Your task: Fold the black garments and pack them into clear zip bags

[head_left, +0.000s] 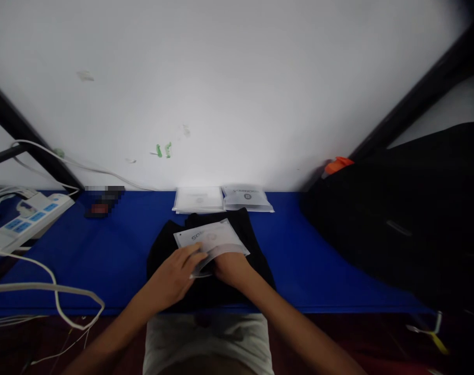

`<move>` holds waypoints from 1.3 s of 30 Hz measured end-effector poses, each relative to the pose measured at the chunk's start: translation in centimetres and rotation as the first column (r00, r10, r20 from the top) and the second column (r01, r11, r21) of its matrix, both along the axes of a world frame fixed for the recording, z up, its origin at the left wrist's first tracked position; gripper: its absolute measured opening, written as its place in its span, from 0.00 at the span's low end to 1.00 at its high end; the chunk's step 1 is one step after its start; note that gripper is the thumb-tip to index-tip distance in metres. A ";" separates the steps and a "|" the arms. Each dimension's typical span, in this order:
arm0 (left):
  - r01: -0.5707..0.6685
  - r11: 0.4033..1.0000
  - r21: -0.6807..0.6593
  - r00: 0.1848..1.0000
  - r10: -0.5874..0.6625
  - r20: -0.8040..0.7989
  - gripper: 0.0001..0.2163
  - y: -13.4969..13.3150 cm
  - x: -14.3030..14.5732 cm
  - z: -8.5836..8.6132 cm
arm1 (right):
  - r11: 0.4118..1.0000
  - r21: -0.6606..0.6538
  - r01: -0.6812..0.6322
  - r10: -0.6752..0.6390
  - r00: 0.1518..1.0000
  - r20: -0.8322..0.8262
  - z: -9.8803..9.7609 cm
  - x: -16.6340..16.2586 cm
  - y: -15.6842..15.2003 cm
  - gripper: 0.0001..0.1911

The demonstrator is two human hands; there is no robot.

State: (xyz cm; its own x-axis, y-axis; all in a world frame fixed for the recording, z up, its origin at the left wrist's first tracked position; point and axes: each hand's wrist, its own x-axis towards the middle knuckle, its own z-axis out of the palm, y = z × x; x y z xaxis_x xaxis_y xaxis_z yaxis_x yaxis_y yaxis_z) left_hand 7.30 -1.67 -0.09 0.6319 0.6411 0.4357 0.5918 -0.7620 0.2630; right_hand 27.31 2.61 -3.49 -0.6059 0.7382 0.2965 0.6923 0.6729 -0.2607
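Observation:
A frosted translucent zip bag with dark printing lies tilted over a folded black garment. At the bag's left side, my left hand grips its near edge, fingers lying over the plastic. My right hand reaches into the bag's near opening. Its fingers are hidden by the plastic, so I cannot tell whether they hold anything. Behind the garment, two more such bags rest side by side: a whitish one and a printed one.
A blue surface runs along a white wall. On the left are a power strip, loose white cables and a partly pixelated dark object. A large black bag-like thing fills the right, with something orange behind it.

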 end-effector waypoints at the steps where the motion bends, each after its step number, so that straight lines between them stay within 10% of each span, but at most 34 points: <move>1: -0.016 0.999 0.035 0.997 0.013 0.075 0.17 0.1 -0.6 -0.1 | 0.999 0.027 -0.030 0.031 0.999 -0.024 0.9 0.4 -0.3 0.23; 7: -0.064 0.974 0.218 0.932 -0.020 0.361 0.10 -0.1 -1.3 0.7 | 0.826 0.546 -0.143 0.339 0.899 -0.278 5.9 0.5 -2.9 0.16; 14: -0.062 0.974 0.219 0.857 -0.061 0.512 0.08 -0.7 1.1 1.2 | 0.771 0.616 -0.161 0.388 0.885 -0.255 6.4 -1.0 -3.2 0.08; 26: -0.367 0.903 0.224 0.678 0.095 0.729 0.06 -1.2 -1.4 3.6 | 0.878 0.476 -0.045 0.174 0.958 -0.229 5.7 7.5 -0.6 0.07; 35: -0.010 0.999 0.040 0.609 -0.026 0.793 0.04 -2.0 1.8 2.3 | 0.981 0.020 -0.191 0.192 0.978 -0.079 8.0 5.2 -3.3 0.27; 39: -0.201 0.979 0.018 0.666 0.123 0.736 0.06 -1.9 1.1 2.3 | 0.984 0.061 -0.165 0.163 0.986 0.031 9.1 5.1 -1.3 0.21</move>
